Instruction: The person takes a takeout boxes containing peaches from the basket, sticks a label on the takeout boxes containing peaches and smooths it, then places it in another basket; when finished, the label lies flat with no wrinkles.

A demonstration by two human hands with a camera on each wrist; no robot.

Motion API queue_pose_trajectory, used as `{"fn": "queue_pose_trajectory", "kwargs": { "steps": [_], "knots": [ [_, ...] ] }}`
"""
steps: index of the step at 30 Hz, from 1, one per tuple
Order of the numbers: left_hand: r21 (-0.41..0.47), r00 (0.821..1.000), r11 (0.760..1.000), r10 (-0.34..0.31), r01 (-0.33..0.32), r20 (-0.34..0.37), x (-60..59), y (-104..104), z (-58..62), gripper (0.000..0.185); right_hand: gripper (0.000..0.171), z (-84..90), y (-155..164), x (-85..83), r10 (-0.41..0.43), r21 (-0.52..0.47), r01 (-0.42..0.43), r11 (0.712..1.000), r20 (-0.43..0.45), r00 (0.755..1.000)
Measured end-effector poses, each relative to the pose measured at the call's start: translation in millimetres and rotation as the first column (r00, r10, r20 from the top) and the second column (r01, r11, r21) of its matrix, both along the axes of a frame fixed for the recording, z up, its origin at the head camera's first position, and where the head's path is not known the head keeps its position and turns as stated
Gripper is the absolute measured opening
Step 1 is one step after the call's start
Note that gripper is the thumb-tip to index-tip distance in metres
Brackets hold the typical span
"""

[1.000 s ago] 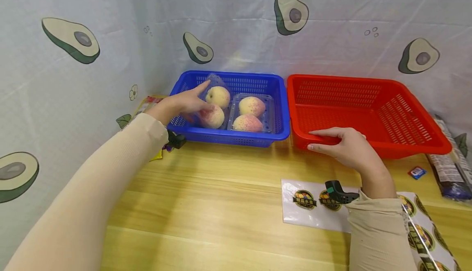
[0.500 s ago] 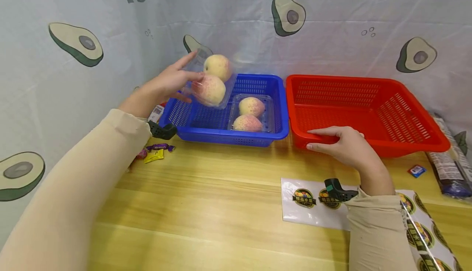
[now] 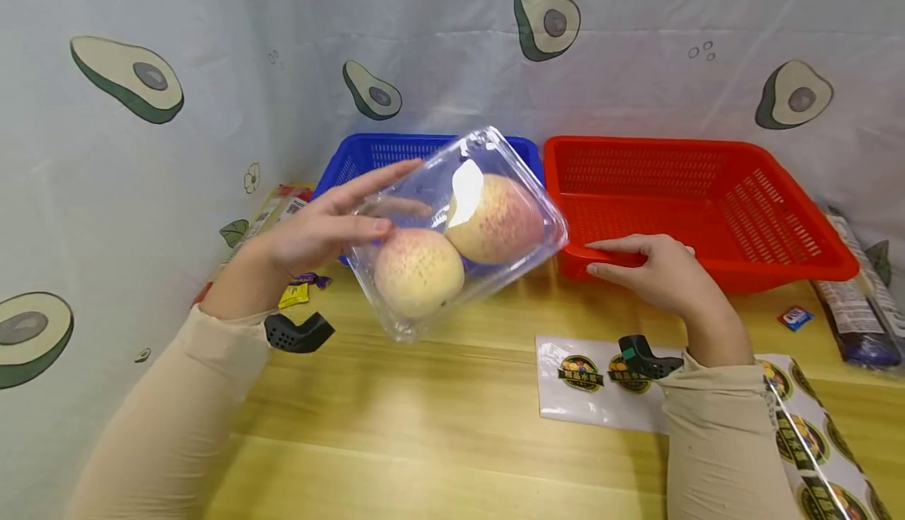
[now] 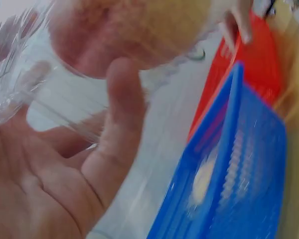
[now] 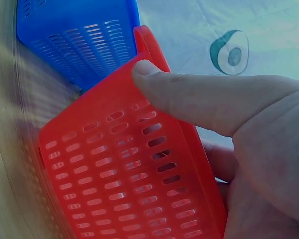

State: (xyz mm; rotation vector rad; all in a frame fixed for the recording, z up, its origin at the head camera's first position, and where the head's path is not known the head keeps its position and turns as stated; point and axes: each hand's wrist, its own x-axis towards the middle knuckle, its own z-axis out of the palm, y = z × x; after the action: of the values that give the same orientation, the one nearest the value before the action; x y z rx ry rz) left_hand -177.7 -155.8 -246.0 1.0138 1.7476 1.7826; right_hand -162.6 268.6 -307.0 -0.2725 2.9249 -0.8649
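My left hand (image 3: 318,225) grips one end of a clear plastic fruit box (image 3: 433,190), held tilted above the table in front of the blue basket (image 3: 364,143). Two peaches (image 3: 419,272) show through its wall. In the left wrist view the thumb (image 4: 124,99) presses against the plastic beside a blurred peach (image 4: 134,30). My right hand (image 3: 675,276) pinches the near left corner of the red basket (image 3: 707,265). Its thumb (image 5: 184,94) lies on the outside of that wall, with other fingers behind the rim. The lifted box hides much of the blue basket's inside.
Logo sticker sheets (image 3: 551,394) lie near the right forearm. A small blue-red packet (image 3: 795,317) and a long dark package (image 3: 859,324) lie at the right. Wrapped candies (image 3: 295,294) sit by the left wrist. An avocado-print curtain (image 3: 452,49) closes off the back.
The left hand has lifted the peach box out of the blue basket, then brought it nearer and to the right, turning it. The right hand stays on the red basket's rim.
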Motion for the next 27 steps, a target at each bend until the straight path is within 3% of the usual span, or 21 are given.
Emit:
{"fn": "queue_pose_trajectory", "kwargs": {
  "steps": [3, 7, 16, 19, 27],
  "knots": [
    [0.017, 0.996, 0.997, -0.075, 0.076, -0.040, 14.0, 7, -17.4, 0.065, 0.053, 0.9, 1, 0.2, 0.004, -0.001, -0.004, 1.000, -0.017, 1.000],
    [-0.012, 0.991, 0.994, -0.106, 0.105, -0.079, 25.5, 12, -39.5, 0.062, 0.054, 1.6, 0, 0.3, 0.011, -0.014, -0.012, 1.000, -0.021, 1.000],
    [-0.207, 0.977, 0.971, -0.155, 0.122, -0.147, 23.1, 16, -69.1, 0.064, 0.055, 3.2, 0, 3.9, 0.001, 0.002, -0.001, 1.000, -0.020, 1.000],
    [-0.243, 0.974, 0.957, -0.190, 0.156, -0.124, 18.7, 17, -77.5, 0.063, 0.053, 3.1, -1, 3.3, 0.006, -0.007, -0.006, 1.000, -0.021, 1.000],
    [-0.245, 0.957, 0.925, -0.284, 0.292, 0.067, 11.3, 21, -100.7, 0.064, 0.053, 2.5, -3, 3.0, 0.002, -0.008, -0.002, 1.000, 0.001, 1.000]
  ]
}}
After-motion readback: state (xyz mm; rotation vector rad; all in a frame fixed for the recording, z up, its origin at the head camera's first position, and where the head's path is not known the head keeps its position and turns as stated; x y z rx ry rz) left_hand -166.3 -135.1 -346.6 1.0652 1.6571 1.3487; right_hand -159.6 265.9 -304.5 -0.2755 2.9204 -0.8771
